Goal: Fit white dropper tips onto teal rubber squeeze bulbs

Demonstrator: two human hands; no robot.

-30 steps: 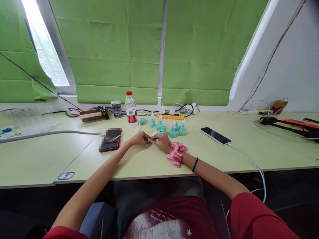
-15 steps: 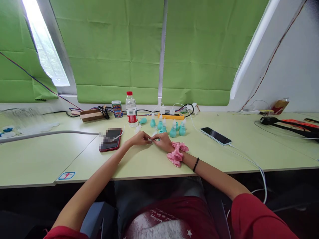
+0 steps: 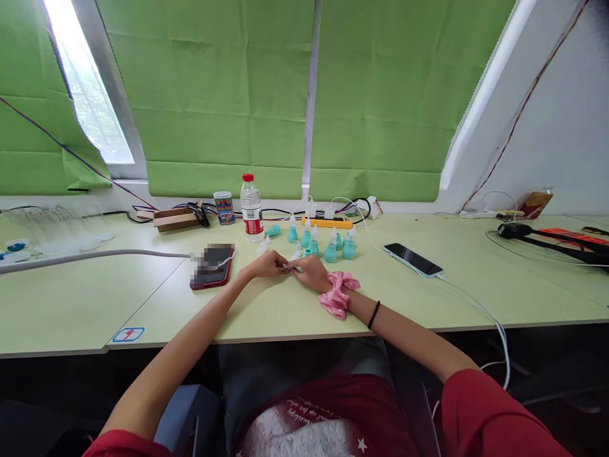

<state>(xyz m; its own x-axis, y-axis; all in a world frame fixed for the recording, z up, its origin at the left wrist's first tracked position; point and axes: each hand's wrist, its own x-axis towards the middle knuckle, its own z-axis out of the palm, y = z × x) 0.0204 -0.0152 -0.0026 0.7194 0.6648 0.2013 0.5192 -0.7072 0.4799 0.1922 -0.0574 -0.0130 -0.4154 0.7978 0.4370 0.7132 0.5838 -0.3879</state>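
Observation:
My left hand and my right hand meet over the table, fingertips touching. Both are closed in a pinch around a small whitish piece, mostly hidden by the fingers. Just beyond my right hand stand several teal squeeze bulbs with clear pointed tips, which look like nasal aspirators. One teal bulb without a tip is right behind that hand. Another teal bulb lies on its side farther back. Small clear plastic pieces lie behind my left hand.
A red-capped water bottle and a can stand at the back. A red-edged phone lies left, a white phone right, both cabled. Behind the bulbs is a yellow power strip. A cardboard box sits back left.
Both hands stay together in nearly the same place. The fingers of my right hand have shifted slightly, and more of the whitish piece shows by the thumb.

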